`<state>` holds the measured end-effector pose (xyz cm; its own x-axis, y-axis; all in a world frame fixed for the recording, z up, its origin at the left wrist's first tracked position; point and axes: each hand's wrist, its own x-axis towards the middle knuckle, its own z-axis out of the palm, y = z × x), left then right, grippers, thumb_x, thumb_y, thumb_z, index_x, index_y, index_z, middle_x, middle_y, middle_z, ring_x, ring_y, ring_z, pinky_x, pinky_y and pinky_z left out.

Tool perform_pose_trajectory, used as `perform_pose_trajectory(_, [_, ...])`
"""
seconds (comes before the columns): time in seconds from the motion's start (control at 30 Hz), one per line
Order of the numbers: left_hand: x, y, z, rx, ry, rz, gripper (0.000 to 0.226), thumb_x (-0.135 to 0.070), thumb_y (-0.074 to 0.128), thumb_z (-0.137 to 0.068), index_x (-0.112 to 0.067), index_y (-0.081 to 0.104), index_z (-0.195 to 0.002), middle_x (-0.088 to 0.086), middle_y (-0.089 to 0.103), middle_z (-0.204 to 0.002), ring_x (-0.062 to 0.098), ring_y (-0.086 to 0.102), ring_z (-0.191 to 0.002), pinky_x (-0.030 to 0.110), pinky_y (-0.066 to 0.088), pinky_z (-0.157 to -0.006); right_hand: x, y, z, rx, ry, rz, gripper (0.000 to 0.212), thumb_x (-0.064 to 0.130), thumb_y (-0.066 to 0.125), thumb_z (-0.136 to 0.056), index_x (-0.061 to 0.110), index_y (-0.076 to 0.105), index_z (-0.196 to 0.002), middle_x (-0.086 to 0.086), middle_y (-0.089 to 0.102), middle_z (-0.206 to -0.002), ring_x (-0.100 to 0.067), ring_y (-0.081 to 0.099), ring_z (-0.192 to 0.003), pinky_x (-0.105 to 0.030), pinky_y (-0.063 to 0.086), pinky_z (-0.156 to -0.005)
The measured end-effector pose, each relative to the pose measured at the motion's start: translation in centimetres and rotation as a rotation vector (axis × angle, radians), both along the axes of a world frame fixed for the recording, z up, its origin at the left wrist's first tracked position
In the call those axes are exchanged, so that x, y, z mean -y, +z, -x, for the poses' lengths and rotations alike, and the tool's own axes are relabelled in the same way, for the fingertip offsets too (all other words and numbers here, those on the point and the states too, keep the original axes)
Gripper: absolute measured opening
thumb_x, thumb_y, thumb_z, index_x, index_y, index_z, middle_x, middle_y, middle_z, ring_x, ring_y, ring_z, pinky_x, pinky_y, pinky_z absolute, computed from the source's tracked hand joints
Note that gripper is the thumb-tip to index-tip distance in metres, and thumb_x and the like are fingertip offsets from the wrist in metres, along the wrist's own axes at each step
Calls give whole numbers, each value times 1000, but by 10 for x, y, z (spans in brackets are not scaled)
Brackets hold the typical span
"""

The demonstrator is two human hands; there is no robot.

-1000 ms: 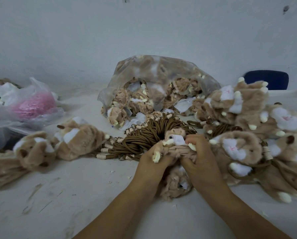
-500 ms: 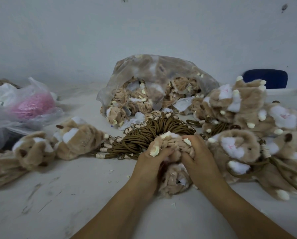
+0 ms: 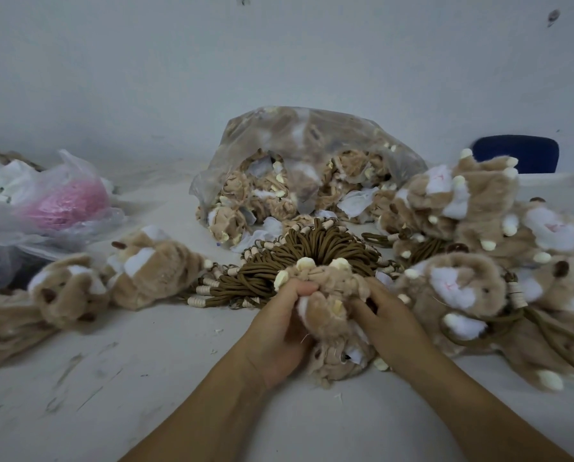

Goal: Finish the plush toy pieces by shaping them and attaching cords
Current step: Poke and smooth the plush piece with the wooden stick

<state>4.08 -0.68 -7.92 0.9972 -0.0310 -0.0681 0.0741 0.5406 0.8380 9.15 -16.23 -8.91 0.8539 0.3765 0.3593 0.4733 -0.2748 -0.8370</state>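
A tan plush toy piece [image 3: 325, 311] with cream paw tips sits between both hands near the table's middle. My left hand [image 3: 279, 331] grips its left side, thumb pressed into the fur. My right hand [image 3: 384, 321] grips its right side with fingers curled in. Just behind lies a fanned bundle of brown cords [image 3: 299, 261] with cream beaded ends. Finished plush toys with cords [image 3: 462, 278] are heaped at the right. Two more plush pieces [image 3: 152, 268] lie at the left.
A clear plastic bag of plush pieces [image 3: 295, 168] stands behind the cords. Another plastic bag with something pink [image 3: 62, 205] sits at the far left. A dark blue chair back [image 3: 515, 153] shows at the back right. The white table [image 3: 145, 378] is scuffed.
Both hands have pulled the plush piece down and toward me, squeezing and turning it. More tan fur now shows between the hands, and the white patch on top is gone from sight.
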Motion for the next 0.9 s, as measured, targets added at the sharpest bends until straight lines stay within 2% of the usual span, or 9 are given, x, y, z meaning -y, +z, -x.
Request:
perform_pose_trajectory(0.07, [2, -1, 0, 11, 42, 13, 27, -26, 67, -68, -9, 78, -87, 14, 73, -89, 21, 71, -75, 29, 58, -64, 1, 5, 1, 40, -44, -17, 10, 30, 58, -88, 39, 58, -91, 10, 60, -97, 5, 56, -84, -4, 40, -69])
perform_pose_trajectory(0.17, [6, -3, -3, 4, 124, -4, 46, -35, 67, -73, -3, 74, -105, 21, 72, -103, 28, 72, -92, 35, 58, -75, 1, 11, 7, 253, -171, -48, 22, 42, 54, -89, 35, 56, -109, 15, 52, -111, -1, 54, -104, -15, 44, -86])
perform_pose_trajectory(0.27, [6, -4, -2, -12, 180, -57, 54, -40, 68, -69, -2, 72, -107, 24, 71, -102, 33, 70, -94, 41, 57, -82, -4, 14, 15, 408, -152, 28, 27, 53, 52, -85, 32, 54, -103, 19, 48, -104, -3, 51, -98, -14, 42, -81])
perform_pose_trajectory(0.33, [7, -5, -1, -27, 214, -231, 50, -46, 60, -72, -7, 76, -99, 21, 73, -100, 32, 71, -96, 43, 56, -87, -7, 14, 17, 457, -159, 109, 30, 46, 60, -83, 20, 57, -98, 11, 47, -98, -8, 51, -88, -20, 45, -75])
perform_pose_trajectory(0.43, [12, -8, 2, -6, 236, -400, 45, -55, 50, -74, -22, 78, -88, 9, 77, -87, 21, 75, -84, 30, 57, -66, -9, 18, 16, 638, -288, 84, 27, 35, 59, -82, 9, 57, -92, 3, 44, -98, -13, 51, -79, -17, 43, -70])
perform_pose_trajectory(0.53, [12, -7, 3, 30, 284, -418, 43, -54, 49, -78, -25, 78, -89, 6, 77, -85, 18, 75, -83, 30, 56, -66, -10, 19, 17, 736, -232, 192, 21, 33, 55, -83, 14, 58, -91, -1, 51, -97, -14, 49, -84, -18, 41, -70])
perform_pose_trajectory(0.67, [7, -5, 3, 5, 323, -386, 40, -52, 54, -76, -23, 79, -88, 8, 77, -87, 19, 74, -86, 37, 53, -79, -10, 13, 16, 604, -151, 336, 29, 27, 58, -80, 14, 62, -105, 2, 56, -105, -14, 51, -95, -31, 49, -72])
perform_pose_trajectory(0.73, [7, -5, 4, -6, 294, -403, 41, -53, 55, -75, -23, 79, -89, 8, 77, -89, 19, 74, -87, 35, 53, -80, -8, 12, 14, 518, -113, 327, 25, 22, 64, -80, 15, 60, -104, 4, 55, -104, -13, 51, -93, -28, 47, -71])
perform_pose_trajectory(0.9, [9, -7, 5, 58, 311, -508, 36, -56, 57, -76, -30, 79, -87, 2, 78, -87, 15, 74, -86, 27, 55, -74, -7, 7, 11, 156, -71, 218, 27, 29, 65, -79, 26, 51, -102, 11, 54, -98, -4, 52, -89, -20, 46, -71])
